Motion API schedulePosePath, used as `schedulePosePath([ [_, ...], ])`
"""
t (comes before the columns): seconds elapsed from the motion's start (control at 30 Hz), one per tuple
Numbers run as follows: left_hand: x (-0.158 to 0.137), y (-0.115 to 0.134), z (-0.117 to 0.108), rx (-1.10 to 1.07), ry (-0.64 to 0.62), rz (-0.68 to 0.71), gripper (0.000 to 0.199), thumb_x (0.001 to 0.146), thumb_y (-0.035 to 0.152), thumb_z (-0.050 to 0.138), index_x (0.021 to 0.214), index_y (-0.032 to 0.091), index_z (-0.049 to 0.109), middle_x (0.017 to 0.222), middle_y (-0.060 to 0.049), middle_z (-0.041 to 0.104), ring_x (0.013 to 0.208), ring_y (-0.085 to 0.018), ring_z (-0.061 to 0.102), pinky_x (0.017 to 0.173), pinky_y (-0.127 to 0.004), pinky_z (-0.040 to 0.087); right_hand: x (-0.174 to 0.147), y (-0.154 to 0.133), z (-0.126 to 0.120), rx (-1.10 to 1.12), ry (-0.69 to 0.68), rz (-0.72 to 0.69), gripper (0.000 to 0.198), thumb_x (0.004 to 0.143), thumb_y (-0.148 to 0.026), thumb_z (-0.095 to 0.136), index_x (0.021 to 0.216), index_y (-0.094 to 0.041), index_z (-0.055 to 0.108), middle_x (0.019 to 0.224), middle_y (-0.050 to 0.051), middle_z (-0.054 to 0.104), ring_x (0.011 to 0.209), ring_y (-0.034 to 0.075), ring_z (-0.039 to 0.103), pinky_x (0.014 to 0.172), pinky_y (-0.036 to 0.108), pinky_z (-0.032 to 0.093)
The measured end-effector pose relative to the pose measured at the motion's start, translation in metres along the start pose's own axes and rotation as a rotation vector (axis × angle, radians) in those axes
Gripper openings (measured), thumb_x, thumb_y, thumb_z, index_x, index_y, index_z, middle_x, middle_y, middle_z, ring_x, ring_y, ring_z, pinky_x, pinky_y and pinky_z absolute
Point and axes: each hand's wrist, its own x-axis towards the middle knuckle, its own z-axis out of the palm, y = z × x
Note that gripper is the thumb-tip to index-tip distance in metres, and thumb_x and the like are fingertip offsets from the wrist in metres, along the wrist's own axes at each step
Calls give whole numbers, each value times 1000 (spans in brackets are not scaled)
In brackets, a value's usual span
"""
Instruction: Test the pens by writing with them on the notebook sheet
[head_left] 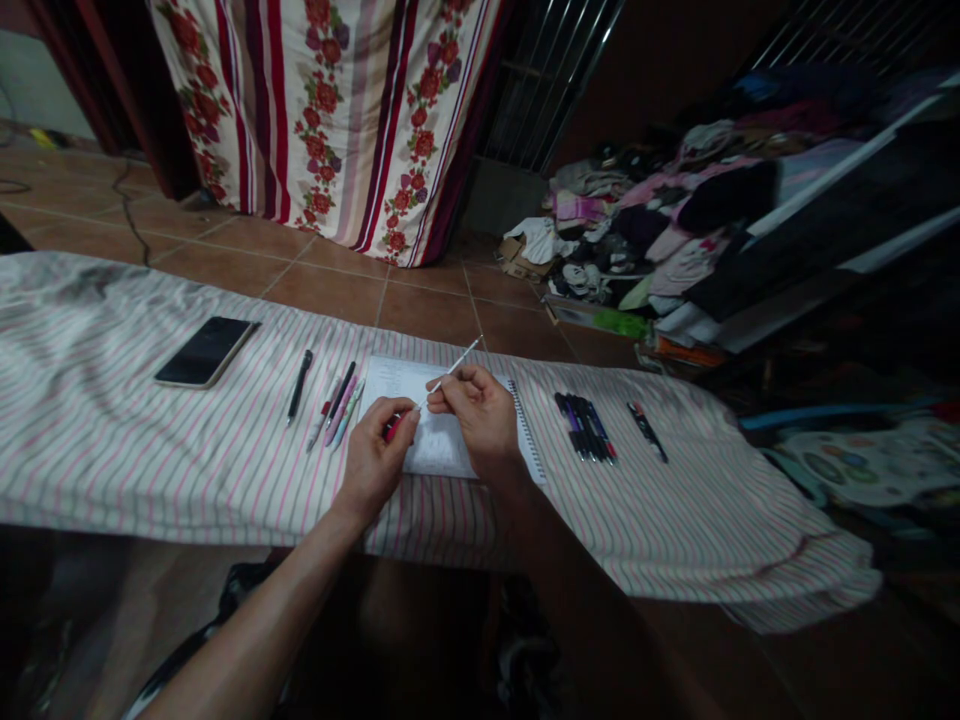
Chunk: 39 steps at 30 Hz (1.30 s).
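Above the spiral notebook (439, 447), my two hands are close together, fingertips almost meeting. Pinched in my right hand (480, 410) is a thin white stick with a dark tip (459, 361), which looks like a pen refill. It slants up and to the right, and its lower end reaches toward my left fingertips. My left hand (381, 445) is closed around a small pink-red piece (391, 428), mostly hidden by the fingers; it may be part of a pen. Left of the notebook lie several pens (341, 402), with a black pen (300, 387) further left.
A striped cloth (225, 450) covers the table. On it are a phone (206, 352) at the left, a row of several dark pens (586, 428) right of the notebook, and another pen (646, 430) beyond. Behind are a floral curtain (330, 120) and piled clothes (675, 210).
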Motion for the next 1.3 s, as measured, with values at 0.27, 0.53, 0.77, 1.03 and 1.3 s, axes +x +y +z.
schedulePosePath([
  [0.27, 0, 2, 1, -52, 6, -34, 12, 79, 28, 51, 81, 17, 57, 70, 2, 51, 61, -11, 51, 58, -22, 39, -1, 0, 0, 17, -14, 9, 19, 69, -31, 63, 68, -17, 51, 66, 0, 65, 51, 9, 59, 53, 22, 53],
  [0.53, -1, 1, 2, -50, -2, -26, 12, 79, 26, 52, 82, 17, 58, 70, 1, 52, 61, -10, 51, 57, -21, 39, -3, 1, -3, 63, -49, 25, 23, 64, -28, 69, 79, -18, 56, 65, -3, 63, 54, 9, 60, 57, 23, 54],
  [0.77, -1, 4, 1, -56, -13, -49, 12, 80, 26, 50, 80, 17, 58, 65, 2, 49, 59, -10, 49, 57, -22, 38, -4, -2, -5, -26, -77, 0, 19, 65, -31, 68, 77, -17, 62, 68, 0, 64, 55, 10, 60, 60, 25, 54],
  [1.03, -4, 4, 1, -141, -28, -78, 13, 79, 27, 52, 78, 16, 57, 60, 4, 47, 56, -9, 45, 53, -20, 36, -10, 2, -8, -53, -70, -20, 19, 68, -33, 65, 78, -17, 61, 70, 0, 65, 60, 12, 62, 60, 26, 54],
  [1.3, -2, 5, 3, -181, -46, -97, 13, 79, 28, 53, 80, 16, 60, 59, 4, 49, 54, -9, 48, 54, -20, 38, -12, -3, -9, -35, -62, -20, 20, 67, -34, 66, 78, -18, 62, 71, 1, 65, 61, 12, 63, 62, 27, 54],
])
